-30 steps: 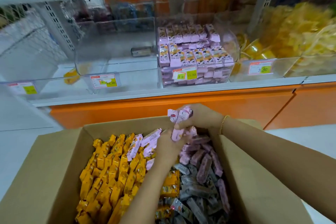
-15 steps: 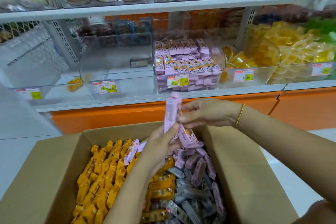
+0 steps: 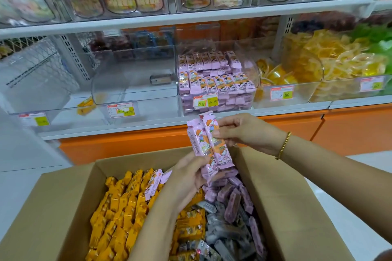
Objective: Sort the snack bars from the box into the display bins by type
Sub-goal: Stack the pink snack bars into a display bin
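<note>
As the pink bars are rising clear of the box, left hand and right hand fingers are grasping them, nearing the pink bin.

The pink-bar tag reads 15.80, the yellow-candy tag 3.80.

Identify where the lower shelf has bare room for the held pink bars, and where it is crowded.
The clear bin left of the pink-bar bin is nearly bare, holding one grey bar at its back right. The far-left bin shows only a yellow bar. The pink-bar bin is stacked high; the box is packed.
</note>
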A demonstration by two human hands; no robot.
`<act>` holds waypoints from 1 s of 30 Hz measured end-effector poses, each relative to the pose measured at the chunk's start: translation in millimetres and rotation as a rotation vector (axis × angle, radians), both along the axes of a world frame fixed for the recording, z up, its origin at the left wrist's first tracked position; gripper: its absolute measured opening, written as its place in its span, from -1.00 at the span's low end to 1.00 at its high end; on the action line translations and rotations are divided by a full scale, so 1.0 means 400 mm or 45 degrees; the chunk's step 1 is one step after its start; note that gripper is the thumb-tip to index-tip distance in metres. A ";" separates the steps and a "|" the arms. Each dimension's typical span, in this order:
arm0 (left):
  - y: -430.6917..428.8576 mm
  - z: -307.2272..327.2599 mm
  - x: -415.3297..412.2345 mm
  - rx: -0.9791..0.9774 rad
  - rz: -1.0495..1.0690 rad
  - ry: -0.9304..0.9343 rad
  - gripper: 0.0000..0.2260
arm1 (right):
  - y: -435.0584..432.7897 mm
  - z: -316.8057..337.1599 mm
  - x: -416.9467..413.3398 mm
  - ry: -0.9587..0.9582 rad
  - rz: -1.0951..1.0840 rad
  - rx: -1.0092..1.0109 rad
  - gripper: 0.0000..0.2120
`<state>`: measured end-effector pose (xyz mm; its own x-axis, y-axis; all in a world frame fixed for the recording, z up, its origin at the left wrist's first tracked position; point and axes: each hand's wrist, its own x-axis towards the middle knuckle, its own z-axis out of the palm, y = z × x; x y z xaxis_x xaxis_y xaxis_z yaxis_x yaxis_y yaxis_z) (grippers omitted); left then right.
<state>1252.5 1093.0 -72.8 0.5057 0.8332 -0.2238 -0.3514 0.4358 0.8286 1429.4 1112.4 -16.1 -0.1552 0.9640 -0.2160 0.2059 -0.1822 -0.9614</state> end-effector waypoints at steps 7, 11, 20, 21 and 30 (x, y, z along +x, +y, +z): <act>0.023 0.019 0.012 0.190 0.002 0.221 -0.69 | 0.008 0.007 -0.007 -0.023 0.027 0.139 -0.85; 0.036 0.022 0.004 0.145 0.053 0.213 -0.76 | 0.012 0.005 0.003 0.055 0.061 0.090 -0.69; 0.096 0.062 0.030 -0.066 0.199 -0.057 -0.64 | -0.012 0.001 -0.065 -0.784 0.014 0.546 -0.25; 0.111 0.076 0.035 -0.082 0.166 -0.084 -0.64 | -0.004 0.001 -0.065 -0.817 -0.063 0.563 -0.18; 0.304 0.201 0.036 0.929 0.416 1.111 -0.67 | 0.189 0.079 0.002 -0.821 -0.488 0.666 -0.25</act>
